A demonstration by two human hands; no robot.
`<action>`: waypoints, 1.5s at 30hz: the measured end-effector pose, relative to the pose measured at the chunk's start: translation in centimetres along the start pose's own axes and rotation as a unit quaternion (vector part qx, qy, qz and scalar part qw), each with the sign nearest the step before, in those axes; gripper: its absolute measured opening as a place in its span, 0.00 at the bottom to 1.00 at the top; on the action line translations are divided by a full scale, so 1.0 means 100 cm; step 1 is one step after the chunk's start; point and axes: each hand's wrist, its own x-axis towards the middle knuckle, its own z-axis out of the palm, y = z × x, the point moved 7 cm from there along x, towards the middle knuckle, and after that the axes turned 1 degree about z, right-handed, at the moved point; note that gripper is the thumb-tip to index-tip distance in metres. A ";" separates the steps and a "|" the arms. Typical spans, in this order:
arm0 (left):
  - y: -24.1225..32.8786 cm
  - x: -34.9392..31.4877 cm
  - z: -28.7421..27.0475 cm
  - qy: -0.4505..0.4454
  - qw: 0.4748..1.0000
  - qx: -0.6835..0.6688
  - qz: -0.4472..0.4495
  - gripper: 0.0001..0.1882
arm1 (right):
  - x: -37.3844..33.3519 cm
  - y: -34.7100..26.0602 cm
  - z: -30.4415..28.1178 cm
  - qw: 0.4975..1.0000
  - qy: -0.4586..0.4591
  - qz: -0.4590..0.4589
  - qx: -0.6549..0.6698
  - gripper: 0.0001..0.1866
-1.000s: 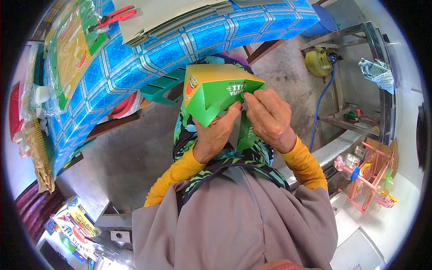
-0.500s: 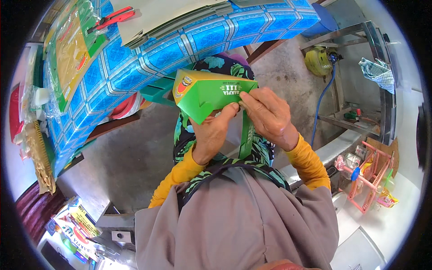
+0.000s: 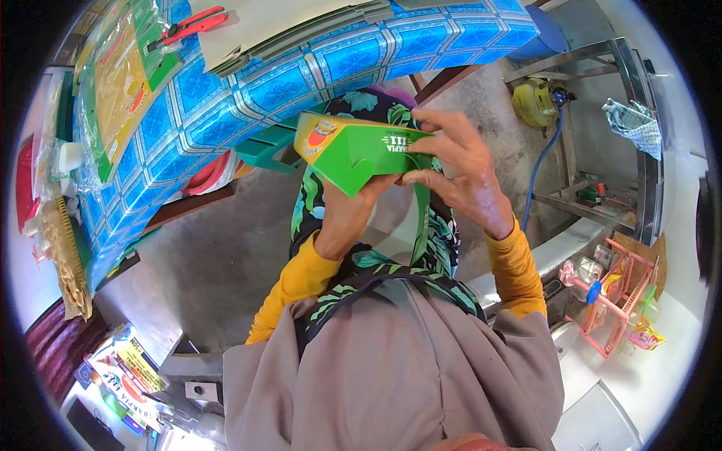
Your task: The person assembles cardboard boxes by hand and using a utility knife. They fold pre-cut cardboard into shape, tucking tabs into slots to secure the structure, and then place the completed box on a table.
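Observation:
A green and yellow cardboard box [image 3: 359, 148], partly folded, is held up above my lap. My left hand [image 3: 347, 218] grips it from below, its fingers hidden behind the card. At the box's right end is my right hand [image 3: 460, 161], thumb beneath and fingers above, closed around the card's edge. From that end a green flap [image 3: 423, 218] hangs down toward my lap, with a pale inner side showing beside it.
Ahead stands a table with a blue checked cloth [image 3: 282, 98]. On it lie stacked grey card sheets [image 3: 301, 34], a red cutter knife [image 3: 188, 28] and plastic-wrapped green-yellow card [image 3: 124, 90]. Right are a green gas cylinder [image 3: 535, 103], a metal frame [image 3: 635, 98] and a pink rack [image 3: 613, 297].
The box has tipped and shifted slightly, its right part now curving in my right hand. My right hand has moved up, from pinching the lower edge to wrapping the end.

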 end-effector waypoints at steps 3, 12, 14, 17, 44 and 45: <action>-0.013 0.005 -0.001 -0.041 0.987 0.144 0.065 0.09 | -0.004 0.009 0.009 0.996 -0.037 0.045 0.063 0.26; -0.053 0.033 0.014 -0.016 0.966 -0.258 -0.028 0.08 | -0.001 0.018 0.012 0.993 -0.016 0.076 0.086 0.29; -0.047 0.036 0.020 -0.037 0.956 -0.284 -0.058 0.07 | -0.008 0.024 0.014 0.988 -0.004 0.123 0.097 0.28; -0.056 0.033 0.024 0.001 0.939 -0.310 -0.146 0.07 | -0.013 0.029 0.016 0.989 0.037 0.122 0.077 0.26; 0.075 0.032 0.004 -0.212 0.961 0.052 -0.169 0.10 | 0.000 0.006 -0.003 0.964 0.073 0.211 0.147 0.18; 0.067 0.028 0.001 -0.309 0.918 0.183 -0.169 0.08 | 0.017 -0.005 -0.014 0.990 0.083 0.085 0.081 0.18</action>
